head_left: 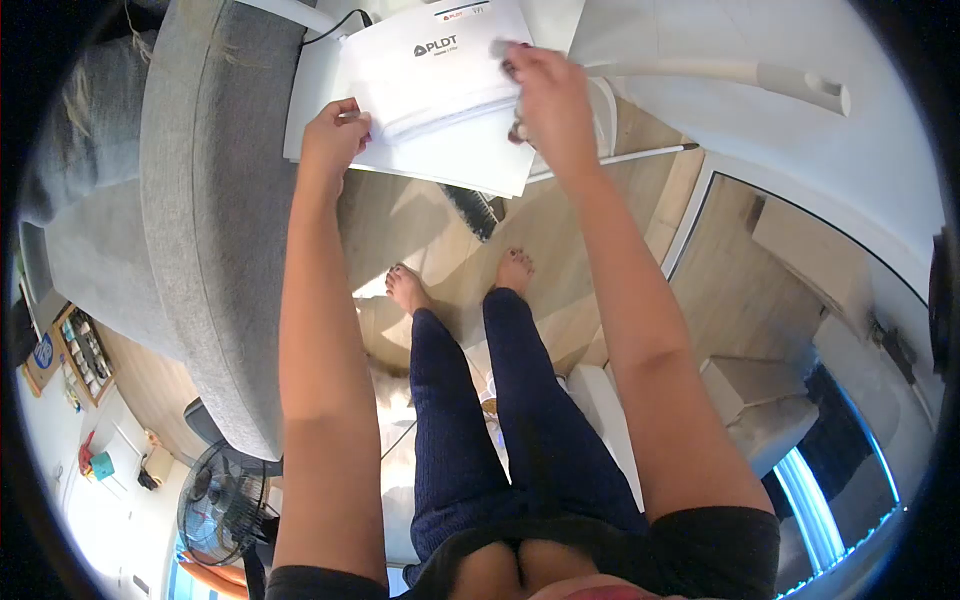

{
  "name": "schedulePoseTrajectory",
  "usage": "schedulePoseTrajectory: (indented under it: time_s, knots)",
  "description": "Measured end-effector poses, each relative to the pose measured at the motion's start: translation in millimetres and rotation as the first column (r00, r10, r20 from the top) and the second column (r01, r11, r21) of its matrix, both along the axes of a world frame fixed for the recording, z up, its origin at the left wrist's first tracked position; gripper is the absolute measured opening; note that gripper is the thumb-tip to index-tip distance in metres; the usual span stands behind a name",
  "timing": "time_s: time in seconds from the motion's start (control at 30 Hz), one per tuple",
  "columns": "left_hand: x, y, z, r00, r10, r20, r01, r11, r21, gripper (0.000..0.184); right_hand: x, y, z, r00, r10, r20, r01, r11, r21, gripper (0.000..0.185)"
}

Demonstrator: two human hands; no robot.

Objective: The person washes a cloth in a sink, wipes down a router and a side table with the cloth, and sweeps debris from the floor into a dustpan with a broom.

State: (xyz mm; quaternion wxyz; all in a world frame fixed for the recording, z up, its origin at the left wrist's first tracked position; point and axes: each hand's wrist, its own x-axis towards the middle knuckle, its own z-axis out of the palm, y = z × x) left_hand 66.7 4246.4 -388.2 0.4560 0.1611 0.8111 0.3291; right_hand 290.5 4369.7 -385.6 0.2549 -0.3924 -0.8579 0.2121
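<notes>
A white box (420, 75) with a PLDT logo on top lies at a slant on a white tabletop (450, 168). At its near left corner, my left hand (335, 140) has its fingers curled and the thumb drawn in. Something small and greyish shows at those fingers, too small to name. Over the box's right end is my right hand (552, 105), smeared by motion. Its fingers bend toward the box, with a blurred grey patch by the fingertips. Whether it grips the box cannot be made out.
A grey sofa (215, 200) borders the tabletop on the left. Below the table's front edge, a dark-bristled brush (470, 212) lies on the wood floor near my feet. A white curved bar (730, 75) extends at right. A black fan (222, 500) stands at lower left.
</notes>
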Motion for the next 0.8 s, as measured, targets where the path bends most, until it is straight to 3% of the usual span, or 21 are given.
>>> schedulePoseTrajectory:
  time_s: [0.03,0.1,0.17,0.23,0.3,0.37,0.4,0.43,0.5,0.6,0.7,0.73,0.8]
  knots:
    - [6,-2,1,0.999,0.051,0.002,-0.051,0.998,0.043,0.035,-1,2,-2,1.000,0.005,-0.004,-0.005,1.000,-0.001,0.025]
    - [12,-3,3,0.994,0.106,0.000,-0.105,0.991,0.086,0.034,-7,9,-8,0.991,0.104,0.079,-0.118,0.974,0.195,0.030]
    - [14,-5,4,0.992,0.124,0.002,-0.124,0.987,0.105,0.036,-10,35,-10,0.993,0.083,0.085,-0.101,0.968,0.230,0.025]
    - [12,-5,4,0.994,0.113,0.006,-0.113,0.989,0.099,0.036,-11,60,-8,0.970,-0.181,0.161,0.185,0.983,-0.008,0.021]
    - [9,-2,4,0.995,0.103,0.005,-0.103,0.989,0.102,0.037,-14,62,4,0.978,-0.183,0.100,0.175,0.981,0.081,0.020]
    - [10,-4,4,0.991,0.121,0.048,-0.126,0.987,0.104,0.037,-34,48,8,0.989,0.151,-0.010,-0.149,0.985,0.081,0.024]
    - [11,-4,3,0.991,0.124,0.049,-0.128,0.986,0.103,0.037,-46,42,-12,0.929,0.369,0.018,-0.367,0.918,0.152,0.025]
    - [11,-3,3,0.990,0.132,0.045,-0.136,0.985,0.103,0.036,-53,21,-2,0.917,0.378,0.123,-0.397,0.894,0.208,0.028]
    - [10,-4,3,0.989,0.145,0.036,-0.147,0.984,0.098,0.036,-62,15,0,0.896,0.409,0.175,-0.429,0.898,0.095,0.033]
    - [10,-3,6,0.990,0.135,0.038,-0.138,0.986,0.091,0.035,-64,48,-8,0.973,0.156,0.172,-0.175,0.979,0.101,0.035]
    - [11,-3,3,0.990,0.137,0.044,-0.141,0.985,0.103,0.035,-58,55,7,0.991,-0.132,-0.018,0.133,0.985,0.114,0.030]
    - [12,-4,0,0.990,0.141,0.025,-0.143,0.982,0.121,0.034,-59,51,6,0.992,-0.124,-0.022,0.125,0.985,0.115,0.030]
    - [11,-6,-2,0.988,0.158,0.000,-0.156,0.978,0.139,0.033,-63,36,1,0.979,-0.098,0.178,0.075,0.988,0.132,0.039]
